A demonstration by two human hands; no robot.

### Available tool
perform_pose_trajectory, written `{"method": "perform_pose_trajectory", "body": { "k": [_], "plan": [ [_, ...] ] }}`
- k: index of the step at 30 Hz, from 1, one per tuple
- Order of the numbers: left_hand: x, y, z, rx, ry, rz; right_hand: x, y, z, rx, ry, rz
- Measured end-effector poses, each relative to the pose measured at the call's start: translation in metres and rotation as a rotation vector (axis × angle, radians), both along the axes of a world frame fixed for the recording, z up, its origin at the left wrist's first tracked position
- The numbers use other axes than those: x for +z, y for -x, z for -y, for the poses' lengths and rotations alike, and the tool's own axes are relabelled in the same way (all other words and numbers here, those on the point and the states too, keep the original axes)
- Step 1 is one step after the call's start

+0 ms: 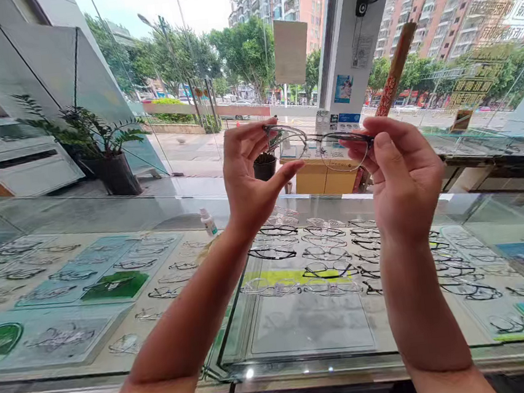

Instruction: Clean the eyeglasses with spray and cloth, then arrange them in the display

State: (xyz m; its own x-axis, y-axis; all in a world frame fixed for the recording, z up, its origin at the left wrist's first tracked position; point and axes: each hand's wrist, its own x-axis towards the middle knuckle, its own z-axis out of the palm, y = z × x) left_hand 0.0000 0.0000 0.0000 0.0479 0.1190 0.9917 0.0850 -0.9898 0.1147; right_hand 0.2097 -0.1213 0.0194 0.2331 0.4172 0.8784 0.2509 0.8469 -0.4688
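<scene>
A pair of eyeglasses (345,136) with a dark upper rim and clear lenses is held up at eye level above the glass counter. My right hand (401,167) pinches its right end near the hinge between thumb and fingers. At the left end, my left hand (250,182) has its fingers at the rim's corner, partly behind the lens. Its thumb stands well apart from them, below the frame. Whether the left fingers bear any of the weight cannot be seen. The temples are mostly hidden.
Under the glass countertop (312,330), rows of eyeglasses (328,270) are laid out. A small white bottle (208,222) stands behind my left forearm. Farther off are a potted plant (110,165), a yellowish cabinet (325,177) and a window onto the street.
</scene>
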Motion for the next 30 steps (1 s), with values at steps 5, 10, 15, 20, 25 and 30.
{"method": "perform_pose_trajectory", "body": {
  "k": [5,10,15,20,25,30],
  "plan": [
    [0.009,0.009,0.016,0.072,0.104,-0.201,0.007,-0.019,0.001,-0.143,0.059,0.138],
    [0.023,0.017,0.042,0.100,0.120,-0.352,0.014,-0.020,0.008,-0.175,0.189,0.469],
    [0.034,0.021,0.054,0.109,0.103,-0.422,0.017,-0.016,0.011,-0.126,0.246,0.524],
    [0.036,0.019,0.064,0.034,0.128,-0.392,0.019,-0.018,0.009,0.000,0.260,0.540],
    [0.033,0.010,0.069,-0.129,0.220,-0.302,0.018,-0.020,0.004,0.182,0.370,0.467],
    [0.031,0.007,0.062,-0.227,0.241,-0.292,0.019,-0.022,0.001,0.328,0.477,0.412]
  ]
}}
